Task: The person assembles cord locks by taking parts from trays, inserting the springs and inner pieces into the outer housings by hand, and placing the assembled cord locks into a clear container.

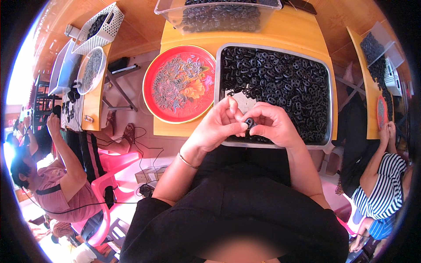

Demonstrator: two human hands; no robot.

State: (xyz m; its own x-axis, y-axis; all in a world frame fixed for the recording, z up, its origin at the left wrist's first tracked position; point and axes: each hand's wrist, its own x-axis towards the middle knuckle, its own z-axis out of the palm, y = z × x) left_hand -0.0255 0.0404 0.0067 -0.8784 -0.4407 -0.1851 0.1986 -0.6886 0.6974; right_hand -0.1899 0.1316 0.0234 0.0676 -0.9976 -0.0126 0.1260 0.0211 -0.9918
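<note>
Close together over the near edge of a metal tray (330, 101), both my hands meet at a small black plastic piece (250, 122) with a round hole, which looks like a cord lock part. My left hand (218, 125) pinches it from the left with thumb and fingers. From the right, the curled fingers and thumb of my right hand (277, 124) close on the same piece. Any smaller part between the fingertips is hidden. Many similar black two-holed pieces (280, 76) fill the tray. To its left, a red round plate (151, 98) carries many small grey spring-like pieces (169, 83).
A clear plastic bin (219, 22) of black parts stands at the table's (294, 30) far side. A person in a pink shirt (66, 188) sits left beside a pink chair (105, 201); another in stripes (381, 184) works at the right. Cables (144, 144) lie on the left floor.
</note>
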